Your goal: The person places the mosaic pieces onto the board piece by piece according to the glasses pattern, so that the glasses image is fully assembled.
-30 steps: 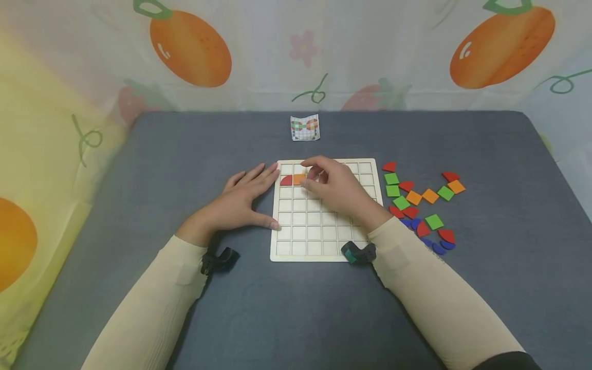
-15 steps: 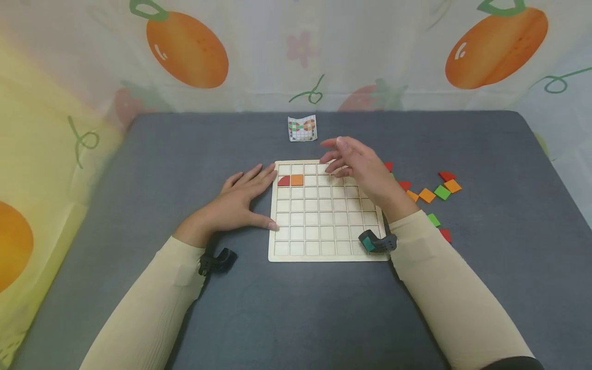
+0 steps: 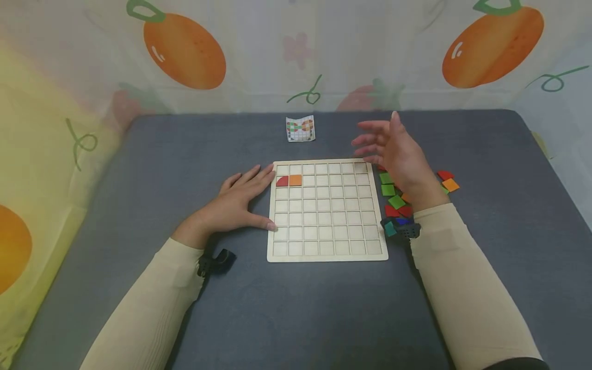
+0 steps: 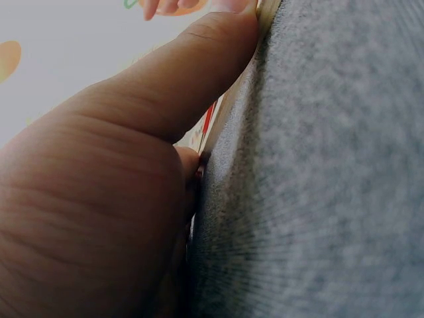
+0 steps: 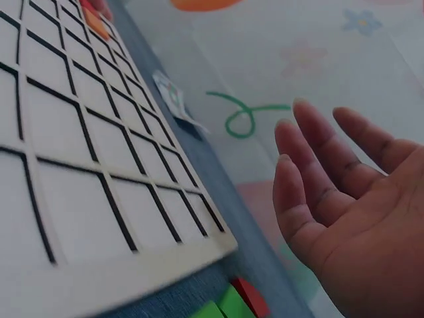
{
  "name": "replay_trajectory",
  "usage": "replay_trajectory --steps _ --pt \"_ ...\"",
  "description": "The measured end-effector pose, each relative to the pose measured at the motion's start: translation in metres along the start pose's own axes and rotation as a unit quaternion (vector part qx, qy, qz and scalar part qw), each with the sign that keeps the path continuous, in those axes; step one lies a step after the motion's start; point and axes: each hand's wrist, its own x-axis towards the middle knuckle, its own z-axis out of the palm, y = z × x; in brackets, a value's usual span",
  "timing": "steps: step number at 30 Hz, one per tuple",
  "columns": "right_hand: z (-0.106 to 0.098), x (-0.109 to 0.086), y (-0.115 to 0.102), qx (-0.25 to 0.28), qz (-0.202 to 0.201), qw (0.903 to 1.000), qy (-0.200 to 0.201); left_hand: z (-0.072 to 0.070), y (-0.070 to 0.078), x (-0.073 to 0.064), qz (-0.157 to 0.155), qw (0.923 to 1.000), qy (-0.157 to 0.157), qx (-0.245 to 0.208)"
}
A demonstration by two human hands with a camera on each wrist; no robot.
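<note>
A pale wooden grid board (image 3: pixel 324 216) lies on the table. Two pieces sit side by side in its second row: a red quarter-circle tile (image 3: pixel 282 181) and an orange square tile (image 3: pixel 295 180). My left hand (image 3: pixel 231 208) rests spread along the board's left edge, thumb and fingertips at the rim. Raised beyond the board's upper right corner, my right hand (image 3: pixel 398 154) has loosely bent fingers and an empty palm, which the right wrist view shows plainly. Below it lie green square tiles (image 3: pixel 387 190) and red tiles (image 3: pixel 392 210), partly covered by the hand and wrist.
A small printed card (image 3: pixel 300 128) with a coloured grid pattern lies behind the board. More loose tiles, including an orange square (image 3: pixel 450 185), show right of the right forearm. A patterned curtain (image 3: pixel 259 56) hangs behind the table.
My right hand has left the orange square tile and moved right and away, off the board towards the loose tiles, its fingers opening. The left hand keeps its place on the board's edge.
</note>
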Motion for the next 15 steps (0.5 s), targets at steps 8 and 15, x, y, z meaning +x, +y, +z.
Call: replay_trajectory --steps 8,15 --pt "-0.031 -0.006 0.002 0.025 -0.006 0.9985 0.048 0.000 0.000 0.001 -0.001 1.0000 0.000 0.003" --pt "-0.053 -0.012 0.006 0.004 0.021 0.9962 0.084 0.001 0.000 0.001 -0.001 1.0000 0.001 0.001"
